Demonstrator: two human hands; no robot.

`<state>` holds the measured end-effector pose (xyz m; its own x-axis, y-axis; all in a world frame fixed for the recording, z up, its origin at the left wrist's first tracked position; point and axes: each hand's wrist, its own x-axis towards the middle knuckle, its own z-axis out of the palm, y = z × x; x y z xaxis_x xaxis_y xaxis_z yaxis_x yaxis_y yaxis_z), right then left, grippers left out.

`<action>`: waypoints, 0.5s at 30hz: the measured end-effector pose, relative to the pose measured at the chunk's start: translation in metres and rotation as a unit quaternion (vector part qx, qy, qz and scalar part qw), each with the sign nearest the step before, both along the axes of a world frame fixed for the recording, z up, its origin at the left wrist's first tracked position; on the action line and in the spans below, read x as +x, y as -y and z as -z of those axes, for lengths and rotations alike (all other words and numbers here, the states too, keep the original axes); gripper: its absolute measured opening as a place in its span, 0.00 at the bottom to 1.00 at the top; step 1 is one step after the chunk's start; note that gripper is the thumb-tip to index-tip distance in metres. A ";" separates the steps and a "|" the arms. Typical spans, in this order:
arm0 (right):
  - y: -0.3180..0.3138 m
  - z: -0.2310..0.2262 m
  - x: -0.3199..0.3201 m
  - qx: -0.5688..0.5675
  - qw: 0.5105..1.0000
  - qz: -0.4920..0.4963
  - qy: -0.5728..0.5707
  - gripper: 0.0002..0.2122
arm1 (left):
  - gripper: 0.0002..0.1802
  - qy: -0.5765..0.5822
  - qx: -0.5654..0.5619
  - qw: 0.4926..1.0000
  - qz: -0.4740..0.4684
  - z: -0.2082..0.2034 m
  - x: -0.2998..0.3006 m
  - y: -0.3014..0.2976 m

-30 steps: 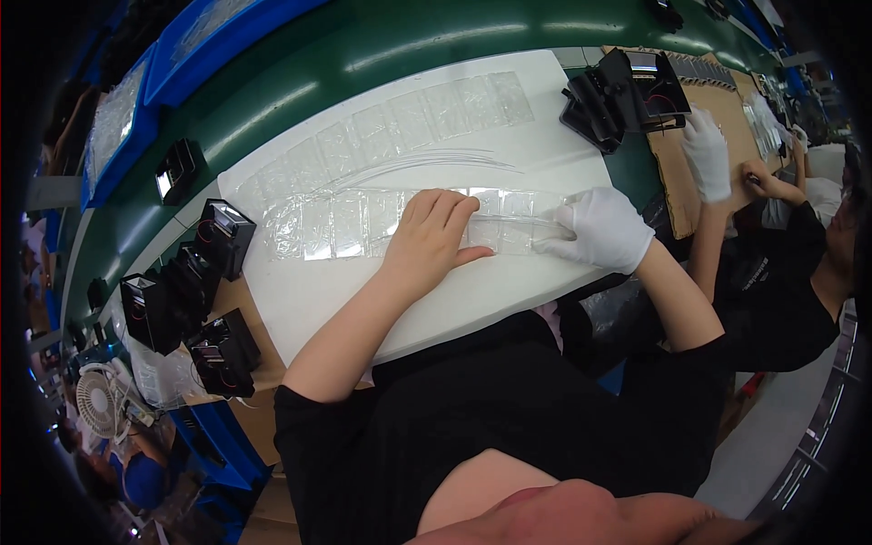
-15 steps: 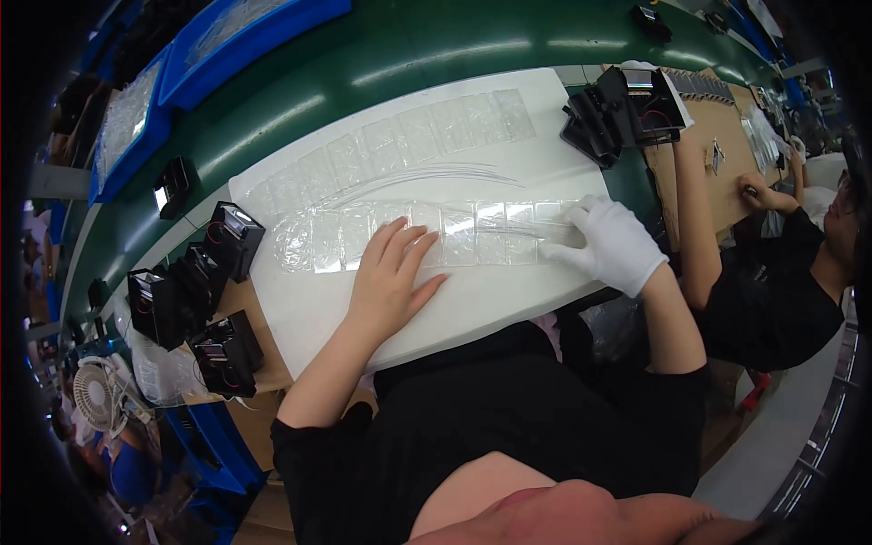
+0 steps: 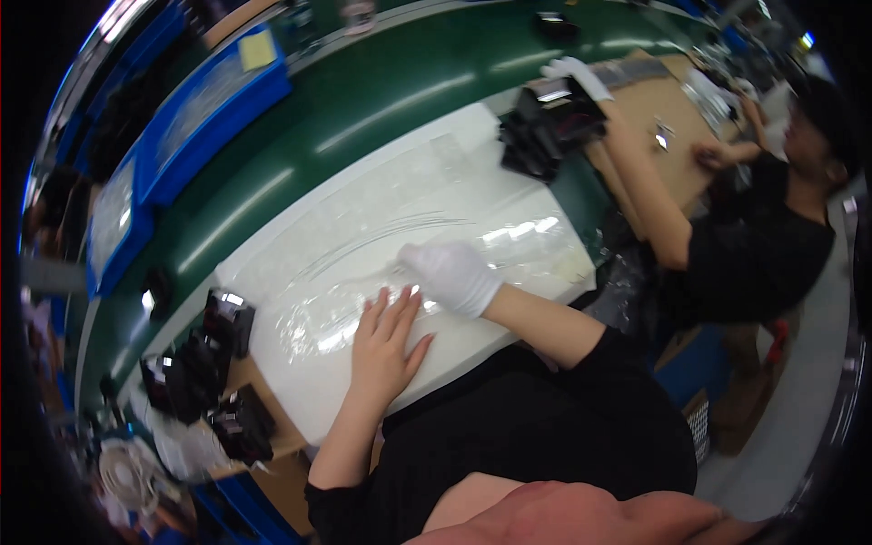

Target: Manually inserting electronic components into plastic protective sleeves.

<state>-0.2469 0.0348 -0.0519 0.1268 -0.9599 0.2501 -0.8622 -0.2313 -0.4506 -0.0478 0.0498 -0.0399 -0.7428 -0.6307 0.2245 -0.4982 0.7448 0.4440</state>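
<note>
My bare left hand (image 3: 385,352) lies flat with fingers outstretched on the near clear plastic sheet (image 3: 313,331), which is divided into rectangular panels. Just above those fingertips is my right hand (image 3: 454,280) in a white glove, its fingers drawn together over the middle of the same sheet. Whatever sits in that grip is blurred and partly hidden. Thin clear strips (image 3: 372,238) lie in a curve beyond the hands. A second clear panelled sheet (image 3: 409,177) is spread farther back. All of this rests on a white board (image 3: 468,124).
Black box-like housings (image 3: 232,320) stand left of the board, and more black housings (image 3: 536,136) at its far right corner. Blue bins (image 3: 213,109) sit on the green bench (image 3: 381,109). To the right, a co-worker's arm (image 3: 640,177) reaches toward the housings.
My right hand has moved left from the sheet's right end to its middle, and its fingers have closed. The left hand stays flat on the sheet. The view has shifted and tilted.
</note>
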 end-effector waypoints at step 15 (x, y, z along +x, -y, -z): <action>0.003 -0.040 0.014 0.077 0.990 -0.055 -0.105 0.09 | 0.46 0.002 0.036 0.993 -0.113 0.028 0.053 0.036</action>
